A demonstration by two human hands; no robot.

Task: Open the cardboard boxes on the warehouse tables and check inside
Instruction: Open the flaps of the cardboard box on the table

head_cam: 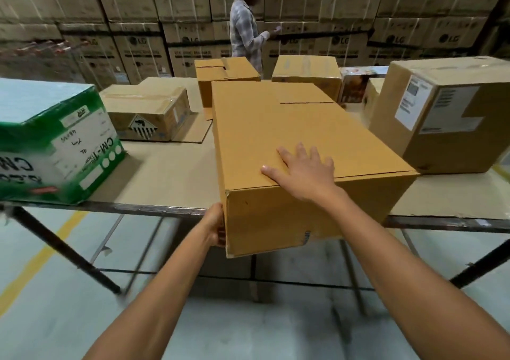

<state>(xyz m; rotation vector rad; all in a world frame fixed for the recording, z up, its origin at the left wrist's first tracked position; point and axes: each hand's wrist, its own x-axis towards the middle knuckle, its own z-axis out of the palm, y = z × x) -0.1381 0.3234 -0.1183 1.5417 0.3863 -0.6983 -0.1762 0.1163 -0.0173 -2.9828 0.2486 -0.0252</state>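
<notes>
Pressing flat with fingers straight and spread, the right hand (303, 171) lies on the closed top of a long plain brown cardboard box (276, 127), while the left hand (216, 223) grips its near left corner. The box sits mid-frame, its near end overhanging the front rim of the pale board-topped desk (171, 177). A green-and-white printed carton (55, 144) stands at the left, and a labelled brown carton (441, 116) at the right.
</notes>
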